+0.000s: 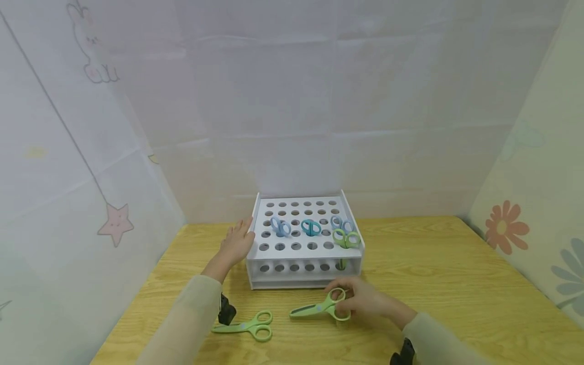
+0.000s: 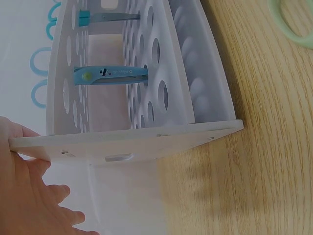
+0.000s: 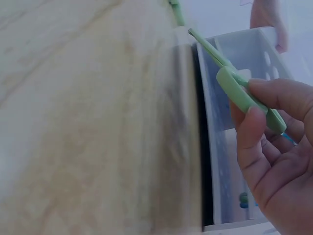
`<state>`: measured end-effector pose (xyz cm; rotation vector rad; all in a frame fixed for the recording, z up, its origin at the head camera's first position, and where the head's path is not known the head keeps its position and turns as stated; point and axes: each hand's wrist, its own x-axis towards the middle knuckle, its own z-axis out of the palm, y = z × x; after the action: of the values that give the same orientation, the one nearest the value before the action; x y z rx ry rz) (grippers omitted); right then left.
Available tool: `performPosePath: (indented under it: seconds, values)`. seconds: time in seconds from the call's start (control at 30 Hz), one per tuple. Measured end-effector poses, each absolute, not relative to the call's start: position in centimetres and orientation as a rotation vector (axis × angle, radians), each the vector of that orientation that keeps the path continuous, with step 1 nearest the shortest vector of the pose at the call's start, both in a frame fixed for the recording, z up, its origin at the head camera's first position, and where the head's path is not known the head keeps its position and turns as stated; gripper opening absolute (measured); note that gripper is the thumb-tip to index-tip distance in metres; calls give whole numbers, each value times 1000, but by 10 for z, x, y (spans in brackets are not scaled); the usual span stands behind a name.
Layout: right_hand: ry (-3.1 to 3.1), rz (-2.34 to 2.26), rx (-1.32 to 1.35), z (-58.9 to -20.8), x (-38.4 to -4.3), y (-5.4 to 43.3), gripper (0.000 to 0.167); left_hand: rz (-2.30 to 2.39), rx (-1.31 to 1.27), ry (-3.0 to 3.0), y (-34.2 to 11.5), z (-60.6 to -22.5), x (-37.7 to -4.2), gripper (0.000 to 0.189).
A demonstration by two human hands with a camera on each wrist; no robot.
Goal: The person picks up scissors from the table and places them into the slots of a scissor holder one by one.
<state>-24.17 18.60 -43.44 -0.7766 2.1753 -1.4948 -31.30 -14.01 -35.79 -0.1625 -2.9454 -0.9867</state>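
Observation:
My left hand (image 1: 238,242) is at the left side of a white rack (image 1: 292,257) with rows of round holes. In the left wrist view its side panel (image 2: 122,140) passes between thumb and fingers. My right hand (image 1: 367,300) pinches green scissors (image 1: 307,311) by the finger loops, just in front of the rack, blades toward the left. Other scissors stand in the rack, handles up: light blue scissors (image 1: 281,227), teal scissors (image 1: 311,228), blue-grey scissors (image 1: 337,222) and green scissors (image 1: 345,239) at the right edge.
Another pair of green scissors (image 1: 251,326) lies on the wooden table (image 1: 433,284), near my left forearm, loops toward the right. Behind the rack hangs a pale sheet (image 1: 292,126). Patterned cloth with a pink star (image 1: 116,223) and a red flower (image 1: 505,228) borders the sides.

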Motion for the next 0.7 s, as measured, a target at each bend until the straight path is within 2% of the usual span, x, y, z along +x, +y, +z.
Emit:
performPosePath:
  seconds: [0.13,0.37,0.7]
  values:
    - [2181,-1525,-849,-426,-247,189,39,-981,-159,-2950,-140,-358,-313,55]
    - [2187,-1579,-821,-408,-250,192,45,-991,-151,-2946,-140,-358,-312,55]
    - [2151,-1648,-779,-388,-250,192,43,-971,-126,-2959,-139,-355,-311,56]
